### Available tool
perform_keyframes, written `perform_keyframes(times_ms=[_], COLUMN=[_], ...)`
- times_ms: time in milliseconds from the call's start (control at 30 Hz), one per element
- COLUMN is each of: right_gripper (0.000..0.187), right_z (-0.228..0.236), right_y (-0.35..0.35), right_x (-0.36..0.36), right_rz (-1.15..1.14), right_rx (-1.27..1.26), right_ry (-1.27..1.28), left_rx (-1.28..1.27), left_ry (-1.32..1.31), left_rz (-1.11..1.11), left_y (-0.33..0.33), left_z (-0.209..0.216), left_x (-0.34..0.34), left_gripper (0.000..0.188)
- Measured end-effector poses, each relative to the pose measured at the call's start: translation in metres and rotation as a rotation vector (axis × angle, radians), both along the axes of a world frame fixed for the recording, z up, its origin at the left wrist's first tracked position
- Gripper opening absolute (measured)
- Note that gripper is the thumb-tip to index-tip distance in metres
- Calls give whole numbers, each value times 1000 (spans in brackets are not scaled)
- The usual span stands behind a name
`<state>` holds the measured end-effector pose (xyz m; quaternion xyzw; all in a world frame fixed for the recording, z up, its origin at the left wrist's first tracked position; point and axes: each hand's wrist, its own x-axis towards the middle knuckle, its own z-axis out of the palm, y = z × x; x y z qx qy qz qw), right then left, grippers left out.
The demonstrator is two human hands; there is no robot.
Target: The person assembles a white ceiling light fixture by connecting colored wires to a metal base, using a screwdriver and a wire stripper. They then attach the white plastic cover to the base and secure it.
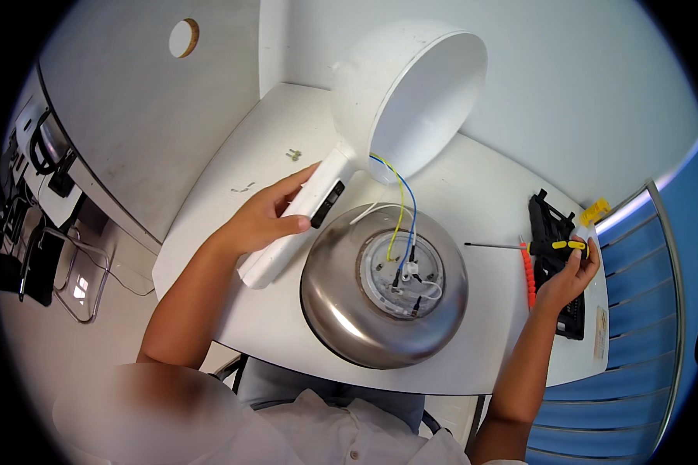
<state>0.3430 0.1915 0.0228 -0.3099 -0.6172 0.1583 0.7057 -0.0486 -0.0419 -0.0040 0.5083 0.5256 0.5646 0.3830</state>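
Observation:
My left hand (267,217) is wrapped around the white handle (291,232) of a white bowl-shaped appliance shell (372,93), tipped on its side. A black control panel sits on the handle. In my right hand (570,279) is a screwdriver (551,246) with a black and yellow grip, its shaft pointing left above the table. Between my hands stands a steel pot (341,325), upside down, its round base (403,298) showing electrical terminals. Blue and yellow-green wires (402,186) run from that base to the shell.
Several small screws (294,155) lie left of the shell on the white table (473,356). A black tool case (572,318) and an orange flexible shaft (530,279) are at the right edge. Beyond is a metal railing (667,256); a grey partition (147,116) stands at the left.

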Motion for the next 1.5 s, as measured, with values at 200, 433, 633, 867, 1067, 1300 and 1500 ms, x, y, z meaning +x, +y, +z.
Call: perform_keyframes(times_ms=[200, 433, 633, 867, 1067, 1300, 1500], right_gripper=[32, 31, 33, 28, 29, 30, 28], right_z=[0, -7, -6, -2, -6, -24, -53], right_y=[0, 7, 6, -8, -9, -24, -10], right_x=[-1, 1, -1, -5, -15, -44, -39], right_rz=[-33, 62, 128, -41, -17, 223, 265], right_rx=[-33, -45, -49, 310, 428, 241, 132], right_ry=[11, 54, 35, -302, -478, -963, -1038], left_rx=[39, -28, 38, 173, 141, 172, 178], left_ry=[262, 514, 59, -159, -307, -385, -359], left_rz=[135, 217, 207, 155, 86, 130, 210], left_y=[-12, -44, -62, -63, -75, -75, -74], left_z=[10, 47, 52, 61, 54, 41, 34], left_x=[-10, 6, 36, 66, 95, 114, 108], left_gripper=[81, 79, 90, 95, 98, 94, 102])
